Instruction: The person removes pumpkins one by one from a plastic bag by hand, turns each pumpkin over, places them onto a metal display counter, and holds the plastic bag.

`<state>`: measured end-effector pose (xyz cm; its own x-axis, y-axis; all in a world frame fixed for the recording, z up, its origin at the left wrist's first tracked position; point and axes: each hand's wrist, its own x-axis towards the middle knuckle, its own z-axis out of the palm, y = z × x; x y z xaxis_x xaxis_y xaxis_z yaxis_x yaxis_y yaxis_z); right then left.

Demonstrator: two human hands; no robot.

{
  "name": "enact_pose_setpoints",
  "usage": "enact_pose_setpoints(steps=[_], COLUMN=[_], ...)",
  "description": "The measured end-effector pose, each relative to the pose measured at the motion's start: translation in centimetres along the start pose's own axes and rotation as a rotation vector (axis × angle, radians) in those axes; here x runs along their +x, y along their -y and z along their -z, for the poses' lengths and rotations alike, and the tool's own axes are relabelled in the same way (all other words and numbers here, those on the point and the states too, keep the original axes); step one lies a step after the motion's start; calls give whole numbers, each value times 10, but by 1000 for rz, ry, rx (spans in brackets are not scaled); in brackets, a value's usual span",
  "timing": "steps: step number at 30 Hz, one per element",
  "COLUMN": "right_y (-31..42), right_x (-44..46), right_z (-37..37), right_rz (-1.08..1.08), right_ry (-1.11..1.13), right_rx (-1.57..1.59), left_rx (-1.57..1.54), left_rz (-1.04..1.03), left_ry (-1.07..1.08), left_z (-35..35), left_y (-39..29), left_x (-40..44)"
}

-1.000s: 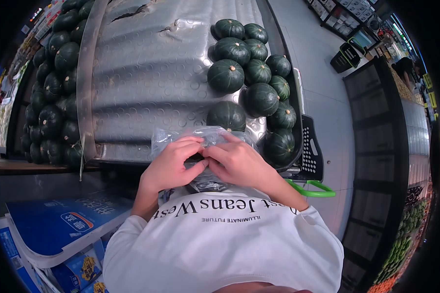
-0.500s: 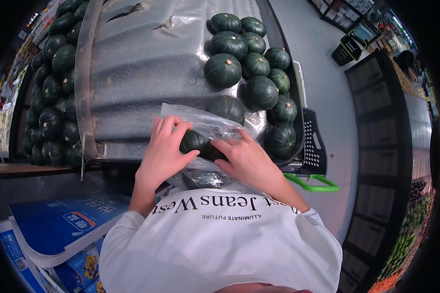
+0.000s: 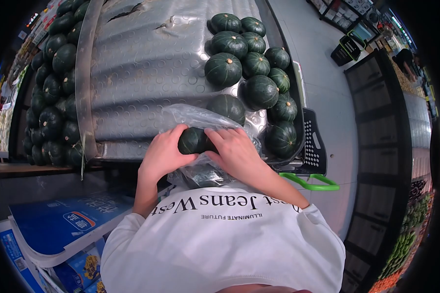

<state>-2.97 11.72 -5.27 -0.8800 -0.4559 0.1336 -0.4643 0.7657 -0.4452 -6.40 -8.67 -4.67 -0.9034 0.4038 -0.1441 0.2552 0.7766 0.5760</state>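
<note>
Between my two hands is a dark green pumpkin (image 3: 192, 141) at the near edge of the display. My left hand (image 3: 164, 152) curls round its left side, thumb toward me. From the right, my right hand (image 3: 235, 154) grips it with bent fingers over its top. A clear plastic bag (image 3: 193, 115) surrounds the pumpkin and bunches behind my fingers. Closer to my shirt, another dark rounded pumpkin (image 3: 204, 175) shows through the crumpled plastic. Just beyond the bag lies a loose pumpkin (image 3: 226, 108), partly covered by the film.
Several pumpkins (image 3: 223, 70) sit along the right side of the dimpled display mat (image 3: 142, 78). More are piled at the left (image 3: 51, 122). A black shopping basket (image 3: 314, 141) with a green handle (image 3: 313, 183) stands at the right. Blue cartons (image 3: 58, 224) are at lower left.
My left hand has moved from the bag's edge down round the pumpkin's side. My right hand has shifted slightly up and left onto it. The bag's rim has slumped and crumpled.
</note>
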Motion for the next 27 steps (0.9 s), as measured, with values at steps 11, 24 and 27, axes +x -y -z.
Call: enact_pose_setpoints(steps=[11,24,27], right_y=[1,2,2], right_x=[-3,-5,-6], right_z=[-10,-10,-10], right_rz=[29,23,35], right_ry=[-39,-78,-102], right_rx=[-24,6,24], left_rx=[122,110,82], left_rz=[-114,-69,-88], left_ry=[-235,-109,-179], left_z=[-12,-7,-11], left_y=[-10,-3,-1], left_x=[-9,1,-2])
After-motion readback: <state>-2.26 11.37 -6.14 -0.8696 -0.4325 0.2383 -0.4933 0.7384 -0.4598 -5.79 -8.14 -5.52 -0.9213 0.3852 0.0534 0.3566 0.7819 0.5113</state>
